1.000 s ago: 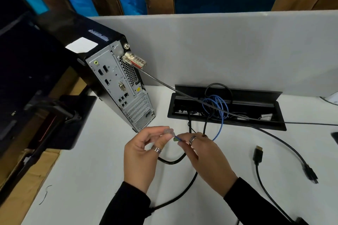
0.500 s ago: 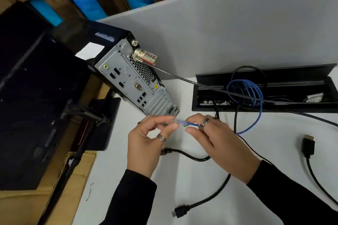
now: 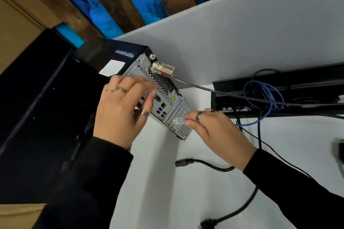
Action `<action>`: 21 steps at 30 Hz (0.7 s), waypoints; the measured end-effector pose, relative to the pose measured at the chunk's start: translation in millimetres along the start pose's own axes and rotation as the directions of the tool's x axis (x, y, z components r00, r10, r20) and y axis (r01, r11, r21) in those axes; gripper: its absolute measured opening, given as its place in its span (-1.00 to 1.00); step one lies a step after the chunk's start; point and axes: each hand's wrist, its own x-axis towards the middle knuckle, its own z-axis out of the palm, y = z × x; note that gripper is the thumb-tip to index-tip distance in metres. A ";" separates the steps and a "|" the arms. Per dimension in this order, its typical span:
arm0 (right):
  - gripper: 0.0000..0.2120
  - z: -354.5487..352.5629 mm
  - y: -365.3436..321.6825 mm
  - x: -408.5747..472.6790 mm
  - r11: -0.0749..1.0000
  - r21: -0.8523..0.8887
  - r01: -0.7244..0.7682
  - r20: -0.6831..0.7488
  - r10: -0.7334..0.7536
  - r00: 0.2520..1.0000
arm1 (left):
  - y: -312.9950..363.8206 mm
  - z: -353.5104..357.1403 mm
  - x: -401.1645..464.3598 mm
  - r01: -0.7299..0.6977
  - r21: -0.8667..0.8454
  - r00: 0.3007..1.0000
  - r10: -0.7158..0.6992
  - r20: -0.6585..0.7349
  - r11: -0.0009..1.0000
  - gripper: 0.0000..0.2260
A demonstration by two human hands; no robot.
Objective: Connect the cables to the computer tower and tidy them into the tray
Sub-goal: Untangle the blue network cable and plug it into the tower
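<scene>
Hands first, as I see them from my feed: my right hand (image 3: 216,132), right of centre, pinches the clear plug (image 3: 178,121) of the blue network cable (image 3: 264,98) between thumb and forefinger, the plug pointing left at the lower part of the tower's rear panel. I cannot tell whether the plug touches the panel. My left hand (image 3: 122,109), centre-left, lies against the back of the computer tower (image 3: 163,87) with its fingers spread and nearly straight, gripping nothing; it covers the left part of the port panel.

From the plug the blue cable runs right, behind my right hand, and up into loose loops over the black cable tray (image 3: 307,106) at the right edge of the frame. A combination lock (image 3: 163,69) sits at the tower's upper rear corner, its steel cable (image 3: 204,88) stretching right across the tray. On the white desk (image 3: 158,182), lower centre, a black cable ends in a loose plug (image 3: 183,162); another black plug (image 3: 208,224) lies at the bottom edge. A dark monitor back (image 3: 37,117) fills the left side.
</scene>
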 end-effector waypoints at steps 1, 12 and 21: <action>-0.76 0.6 -1.6 4.0 1.000 0.014 -0.003 0.023 0.003 1.000 | -4.8 -1.7 5.2 -0.062 0.046 0.998 0.062 0.003 0.997 -0.83; -0.76 10.9 -12.1 23.6 0.999 -0.008 -0.045 0.034 0.046 0.998 | -49.2 -17.5 52.5 -0.024 -0.084 0.977 0.041 0.210 0.996 -0.59; -0.79 29.0 -0.9 33.6 0.973 -0.230 -0.028 -0.191 -0.017 0.981 | -60.7 -2.9 65.6 0.102 -0.332 0.949 0.009 0.317 0.938 -0.46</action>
